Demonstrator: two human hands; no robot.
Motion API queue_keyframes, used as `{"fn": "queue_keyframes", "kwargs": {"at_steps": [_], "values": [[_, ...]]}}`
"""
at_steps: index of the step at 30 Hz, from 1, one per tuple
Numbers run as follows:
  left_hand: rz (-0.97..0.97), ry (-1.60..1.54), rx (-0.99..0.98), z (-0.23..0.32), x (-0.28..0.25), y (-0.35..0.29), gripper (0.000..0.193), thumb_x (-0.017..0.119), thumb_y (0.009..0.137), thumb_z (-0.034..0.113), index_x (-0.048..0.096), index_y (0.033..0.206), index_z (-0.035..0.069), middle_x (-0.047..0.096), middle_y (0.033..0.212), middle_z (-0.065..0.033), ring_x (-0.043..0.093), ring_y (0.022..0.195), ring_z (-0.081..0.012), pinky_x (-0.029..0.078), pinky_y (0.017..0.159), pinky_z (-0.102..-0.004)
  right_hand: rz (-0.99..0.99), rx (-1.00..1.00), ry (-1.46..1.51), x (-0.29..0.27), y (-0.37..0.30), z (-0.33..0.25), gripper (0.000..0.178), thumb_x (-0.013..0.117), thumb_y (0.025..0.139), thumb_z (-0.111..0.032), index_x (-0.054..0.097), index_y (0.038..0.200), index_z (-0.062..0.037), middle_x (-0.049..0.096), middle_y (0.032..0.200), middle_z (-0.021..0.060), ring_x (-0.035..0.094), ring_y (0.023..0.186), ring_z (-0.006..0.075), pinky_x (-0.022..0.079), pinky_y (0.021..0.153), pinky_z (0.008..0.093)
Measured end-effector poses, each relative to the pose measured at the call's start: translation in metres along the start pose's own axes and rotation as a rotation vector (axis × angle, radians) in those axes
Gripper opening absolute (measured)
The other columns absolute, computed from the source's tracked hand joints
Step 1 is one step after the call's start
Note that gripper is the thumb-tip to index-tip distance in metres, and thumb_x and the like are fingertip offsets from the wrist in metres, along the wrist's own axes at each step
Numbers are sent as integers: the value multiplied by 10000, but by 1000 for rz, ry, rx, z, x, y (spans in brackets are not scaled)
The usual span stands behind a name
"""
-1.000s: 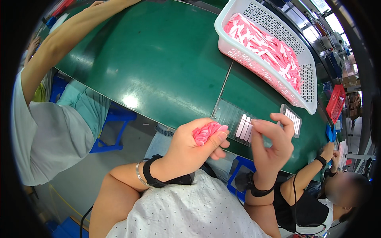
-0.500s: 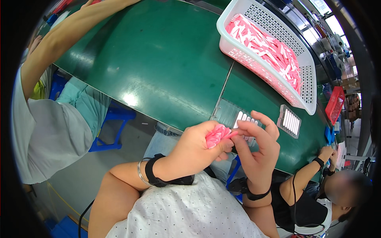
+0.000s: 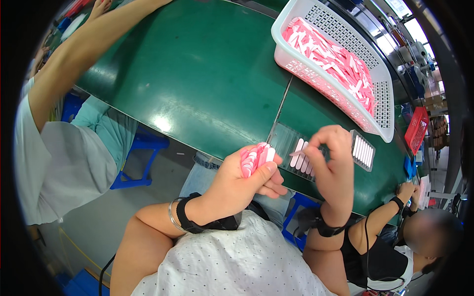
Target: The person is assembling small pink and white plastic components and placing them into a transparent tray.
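My left hand [image 3: 236,180] is closed round a bundle of small pink-and-white nail files [image 3: 256,158], their rounded ends fanned out past the thumb. My right hand [image 3: 335,160] pinches a single nail file [image 3: 297,152] between thumb and fingertips. It hovers over a clear plastic tray [image 3: 282,137] lying near the table edge. Several nail files [image 3: 299,162] lie side by side in that tray, pale faces up, partly covered by my right hand. A second clear tray [image 3: 364,165], with a row of white strips in it, lies just right of my right hand.
A white perforated basket [image 3: 335,88] heaped with pink-and-white files stands on the green table [image 3: 197,74]. A seam crosses the tabletop. A person's arm [image 3: 74,59] reaches over from the left; another person [image 3: 385,246] works at the right. Blue stools [image 3: 143,153] stand below.
My hands have moved apart. The right one has drawn away from the bundle to over the tray with one nail file; the left has shifted slightly left and turned the bundle.
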State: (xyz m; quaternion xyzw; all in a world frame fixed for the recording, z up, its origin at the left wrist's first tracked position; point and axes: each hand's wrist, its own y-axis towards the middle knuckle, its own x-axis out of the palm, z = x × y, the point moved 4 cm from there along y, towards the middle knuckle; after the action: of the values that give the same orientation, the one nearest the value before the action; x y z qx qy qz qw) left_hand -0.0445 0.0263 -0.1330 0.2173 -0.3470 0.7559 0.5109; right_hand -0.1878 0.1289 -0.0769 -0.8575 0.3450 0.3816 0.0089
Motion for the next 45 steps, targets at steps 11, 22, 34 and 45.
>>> {"fn": "queue_keyframes", "kwargs": {"at_steps": [11, 22, 34, 45], "values": [[-11, 187, 26, -3, 4, 2, 269, 538, 983, 141, 529, 1168, -55, 667, 962, -141, 698, 885, -250, 591, 748, -322, -40, -182, -146, 21, -9, -27, 181, 764, 724, -164, 675, 875, -121, 632, 866, 14, 489, 974, 247, 294, 893, 392], [-147, 24, -157, 2, 5, 0, 229, 544, 981, 162, 534, 1119, -20, 646, 904, -127, 701, 756, -224, 586, 646, -299, -48, -105, 181, 16, -15, -11, 96, 672, 816, -39, 700, 896, -85, 641, 823, -2, 506, 895, 204, 392, 829, 319], [81, 240, 19, 6, 4, -2, 205, 586, 954, 163, 536, 1055, -9, 633, 823, -93, 679, 656, -163, 543, 542, -257, -7, 126, 428, 21, -23, -11, 233, 690, 803, 10, 700, 1032, -33, 651, 848, 19, 543, 820, 117, 429, 737, 250], [-19, 65, 17, 15, -7, -5, 250, 547, 981, 165, 550, 1090, -59, 656, 818, -128, 688, 665, -211, 565, 567, -279, 31, 206, 557, 8, 1, -5, 151, 718, 772, -75, 568, 788, -72, 608, 897, 29, 541, 858, 196, 402, 747, 301]]}}
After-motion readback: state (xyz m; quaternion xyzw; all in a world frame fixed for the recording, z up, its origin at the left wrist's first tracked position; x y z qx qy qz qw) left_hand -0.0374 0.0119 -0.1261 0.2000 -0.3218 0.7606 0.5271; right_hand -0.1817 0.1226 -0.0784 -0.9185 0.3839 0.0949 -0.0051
